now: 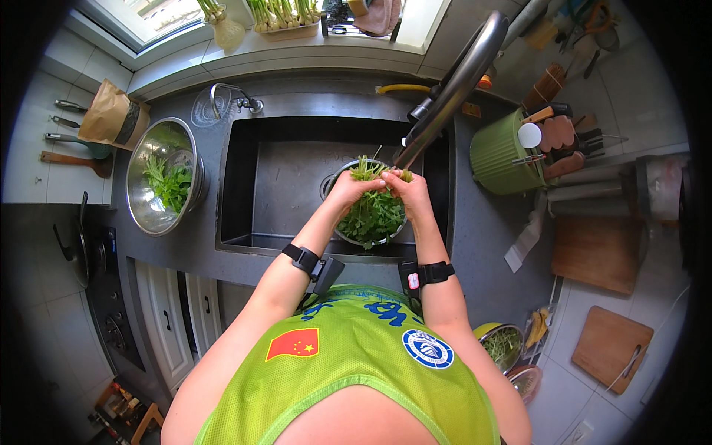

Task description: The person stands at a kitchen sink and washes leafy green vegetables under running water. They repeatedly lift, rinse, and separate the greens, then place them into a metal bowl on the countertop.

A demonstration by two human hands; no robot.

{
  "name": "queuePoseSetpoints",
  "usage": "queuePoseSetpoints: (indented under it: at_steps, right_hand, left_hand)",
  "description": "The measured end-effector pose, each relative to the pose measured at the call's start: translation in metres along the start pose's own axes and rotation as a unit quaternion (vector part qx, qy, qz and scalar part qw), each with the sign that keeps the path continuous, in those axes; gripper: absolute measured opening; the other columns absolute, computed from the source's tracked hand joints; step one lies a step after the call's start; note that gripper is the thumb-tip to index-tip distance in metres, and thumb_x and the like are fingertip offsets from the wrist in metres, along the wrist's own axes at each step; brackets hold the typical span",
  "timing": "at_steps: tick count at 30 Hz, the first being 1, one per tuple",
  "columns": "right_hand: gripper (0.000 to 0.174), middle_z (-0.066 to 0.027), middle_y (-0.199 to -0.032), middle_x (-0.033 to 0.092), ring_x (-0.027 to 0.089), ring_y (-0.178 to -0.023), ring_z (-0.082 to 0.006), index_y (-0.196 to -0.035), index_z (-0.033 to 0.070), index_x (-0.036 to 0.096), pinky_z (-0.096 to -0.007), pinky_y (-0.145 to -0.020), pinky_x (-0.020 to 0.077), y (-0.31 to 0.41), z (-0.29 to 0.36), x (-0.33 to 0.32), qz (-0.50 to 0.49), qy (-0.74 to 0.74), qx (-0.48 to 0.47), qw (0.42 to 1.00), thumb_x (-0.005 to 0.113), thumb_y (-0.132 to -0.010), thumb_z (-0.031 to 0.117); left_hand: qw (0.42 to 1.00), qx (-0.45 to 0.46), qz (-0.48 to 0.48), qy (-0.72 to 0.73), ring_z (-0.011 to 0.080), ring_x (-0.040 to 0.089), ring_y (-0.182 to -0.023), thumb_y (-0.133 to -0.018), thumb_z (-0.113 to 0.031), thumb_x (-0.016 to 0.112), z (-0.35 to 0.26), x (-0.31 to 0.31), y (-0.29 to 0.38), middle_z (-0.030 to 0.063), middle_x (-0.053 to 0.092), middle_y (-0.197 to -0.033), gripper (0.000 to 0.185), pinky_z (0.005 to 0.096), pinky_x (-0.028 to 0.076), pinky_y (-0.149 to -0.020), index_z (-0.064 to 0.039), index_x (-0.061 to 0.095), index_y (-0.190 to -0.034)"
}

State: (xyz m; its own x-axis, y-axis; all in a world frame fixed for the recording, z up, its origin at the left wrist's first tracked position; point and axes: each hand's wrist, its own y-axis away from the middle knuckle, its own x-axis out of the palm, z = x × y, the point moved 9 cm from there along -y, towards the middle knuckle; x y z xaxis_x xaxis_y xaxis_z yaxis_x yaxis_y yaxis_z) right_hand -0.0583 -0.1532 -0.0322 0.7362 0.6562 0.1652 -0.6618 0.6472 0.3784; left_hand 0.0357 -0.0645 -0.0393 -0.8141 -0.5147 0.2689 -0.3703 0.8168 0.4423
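Note:
In the sink [289, 183], my left hand [351, 190] is closed around a bunch of leafy green stems [367, 168]. My right hand [410, 192] meets it fingertip to fingertip and also grips stems, with a few pale ends showing above the fingers. Below both hands, more leafy greens [374, 219] fill a round metal container [337, 169] standing on the sink's right side. The hands partly cover the container and the stems. To the left, a large stainless steel bowl [139, 206] on the counter holds another pile of leafy greens [169, 181].
A tall gooseneck faucet [453, 92] arches over the sink's right side, close to my right hand. A small tap [253, 104] stands at the back left. On the right are a green ribbed utensil holder [500, 153] and a wooden cutting board [598, 253].

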Motion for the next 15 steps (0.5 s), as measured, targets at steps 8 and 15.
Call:
queuePoseSetpoints:
  at_steps: [8,15]
  right_hand:
    - [0.019,-0.0007,-0.072,0.062,0.054,-0.056,-0.008,-0.086,0.002,0.066,-0.0195,-0.05,0.0361,0.005,0.002,0.005,0.021,-0.092,0.017,0.995,0.069,-0.077,0.019]
    - [0.024,-0.0004,-0.073,0.061,0.052,-0.059,-0.0068,-0.09,0.001,0.066,-0.0193,-0.051,0.0354,0.003,-0.008,0.006,0.047,-0.062,0.035,0.996,0.067,-0.079,0.022]
  left_hand:
    - [1.0,-0.016,0.011,0.015,0.0126,0.061,-0.076,-0.073,-0.011,0.072,-0.004,0.003,0.006,0.0046,0.066,-0.083,0.024,0.0263,0.048,-0.071,-0.002,0.064,-0.094]
    - [0.999,0.002,0.017,0.03,0.0131,0.061,-0.077,-0.072,-0.01,0.072,-0.005,0.003,0.004,0.0047,0.065,-0.084,0.026,0.0262,0.048,-0.071,-0.002,0.064,-0.095]
